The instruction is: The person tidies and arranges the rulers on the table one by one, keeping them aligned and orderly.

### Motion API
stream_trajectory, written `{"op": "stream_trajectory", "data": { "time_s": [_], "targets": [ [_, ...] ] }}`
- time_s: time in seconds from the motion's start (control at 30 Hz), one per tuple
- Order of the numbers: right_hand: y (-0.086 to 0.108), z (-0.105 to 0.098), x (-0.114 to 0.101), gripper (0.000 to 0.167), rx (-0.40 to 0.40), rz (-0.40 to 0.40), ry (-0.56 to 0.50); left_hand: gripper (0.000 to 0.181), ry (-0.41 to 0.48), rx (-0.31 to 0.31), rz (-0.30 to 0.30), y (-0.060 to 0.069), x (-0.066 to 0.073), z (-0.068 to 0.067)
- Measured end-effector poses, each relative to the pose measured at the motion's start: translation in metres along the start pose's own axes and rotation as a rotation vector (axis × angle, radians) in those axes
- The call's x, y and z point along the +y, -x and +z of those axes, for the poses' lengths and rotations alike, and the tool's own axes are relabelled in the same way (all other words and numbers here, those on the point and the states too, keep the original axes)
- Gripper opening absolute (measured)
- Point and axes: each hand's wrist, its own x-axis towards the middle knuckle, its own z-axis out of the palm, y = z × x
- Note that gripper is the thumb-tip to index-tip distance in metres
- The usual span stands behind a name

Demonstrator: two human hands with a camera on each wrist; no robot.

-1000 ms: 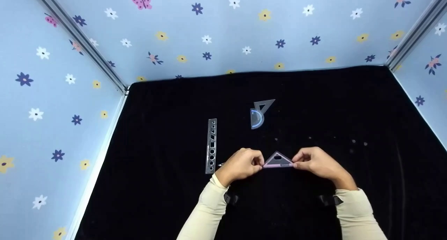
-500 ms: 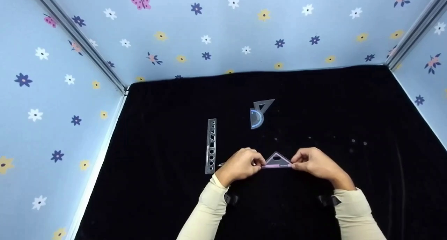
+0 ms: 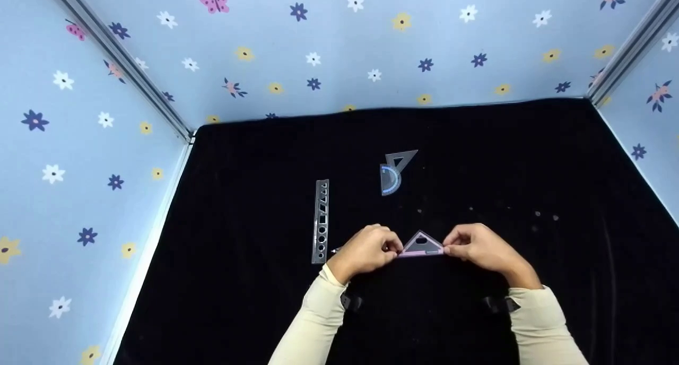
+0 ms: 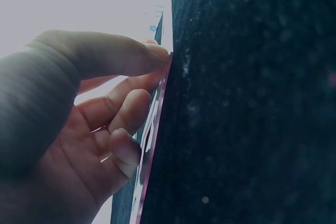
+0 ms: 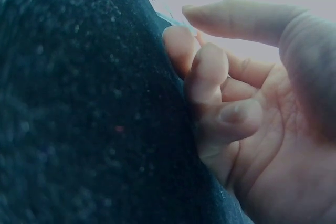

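We are holding a pink-edged set square (image 3: pixel 420 248) between us at the black-covered bench (image 3: pixel 254 301), the fingers of our left hand (image 3: pixel 371 251) pinching its left corner and those of our right hand (image 3: pixel 480 248) its right. Left of it, we are seeing a stencil ruler (image 3: pixel 317 222) lying near; farther back, a protractor (image 3: pixel 390 181) is overlapping a clear set square (image 3: pixel 407 159), and flowered walls (image 3: pixel 345 41) are standing behind.

Site was a walled booth (image 3: pixel 339 41); what lay beyond could not be told. Light-blue panels (image 3: pixel 58 206) with printed flowers (image 3: pixel 401 21) and butterflies (image 3: pixel 214 0) stood on three sides, metal posts (image 3: pixel 124 60) at two corners, and black cloth (image 3: pixel 254 195) lay spread flat between them.
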Motion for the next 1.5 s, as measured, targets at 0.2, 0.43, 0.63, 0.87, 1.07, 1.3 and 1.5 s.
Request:
{"op": "stream_trajectory", "data": {
  "time_s": [0.2,0.43,0.63,0.87,1.07,1.3,1.5],
  "targets": [
    [0.0000,-0.0007,-0.0017,0.004,0.007,0.007,-0.002,0.011,-0.012,-0.004,-0.016,-0.0004,0.0013,-0.0009],
    [0.0023,0.0009,-0.0042,0.008,0.014,0.055,-0.027,0.010,-0.027,0.004,-0.009,0.0017,0.0020,0.0002],
    [0.0018,0.0006,-0.0050,0.008,0.020,0.067,-0.018,0.010,-0.076,0.001,-0.017,0.0003,0.0045,0.0010],
    [-0.0003,0.0000,-0.0019,0.007,0.024,0.067,0.016,0.010,-0.148,0.005,-0.014,-0.0001,0.0078,0.0022],
    [-0.0003,0.0000,-0.0010,0.006,0.040,0.058,0.024,0.012,-0.158,-0.001,-0.018,-0.0001,0.0094,0.0027],
    [-0.0007,0.0005,0.0006,0.012,0.049,0.052,0.031,0.013,-0.143,-0.010,-0.038,0.0000,0.0101,0.0029],
    [-0.0016,0.0007,0.0008,0.017,0.053,0.067,0.033,0.012,-0.133,-0.008,-0.039,0.0002,0.0093,0.0030]
  ]
}}
